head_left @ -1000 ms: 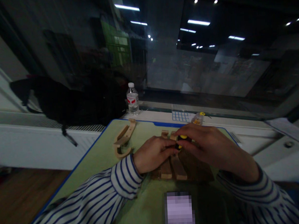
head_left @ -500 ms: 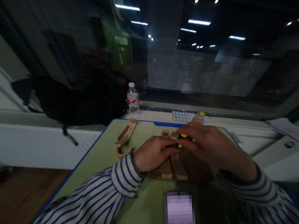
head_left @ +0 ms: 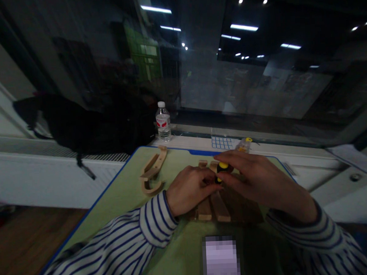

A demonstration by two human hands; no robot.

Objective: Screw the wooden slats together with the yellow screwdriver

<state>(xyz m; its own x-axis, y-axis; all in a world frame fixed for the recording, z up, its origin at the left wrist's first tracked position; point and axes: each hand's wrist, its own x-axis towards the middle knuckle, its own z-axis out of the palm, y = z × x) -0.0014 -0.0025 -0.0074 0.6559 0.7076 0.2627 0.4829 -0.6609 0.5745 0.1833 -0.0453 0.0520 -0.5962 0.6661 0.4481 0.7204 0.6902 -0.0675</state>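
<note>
My right hand (head_left: 258, 176) is closed, with thumb and fingers round the black-and-yellow handle of a short screwdriver (head_left: 223, 167). Close beside its lower end is my left hand (head_left: 190, 190), the fingertips pinched together low over the wood; what they hold is hidden. Two light wooden slats (head_left: 219, 207) lie side by side under the hands, on a darker brown wooden board (head_left: 243, 208). Their middle parts are covered by my fingers.
Curved wooden pieces (head_left: 154, 169) lie at the table's left. A phone (head_left: 221, 257) with a blurred screen is at the near edge of the green table (head_left: 173, 251). A water bottle (head_left: 163, 122) and a small clear bag (head_left: 243, 145) stand by the window; a black bag (head_left: 88, 125) lies left.
My right fingers have shifted slightly on the screwdriver, so more of its yellow top shows. My left fingers have curled and drawn back a little. The wooden pieces stay put.
</note>
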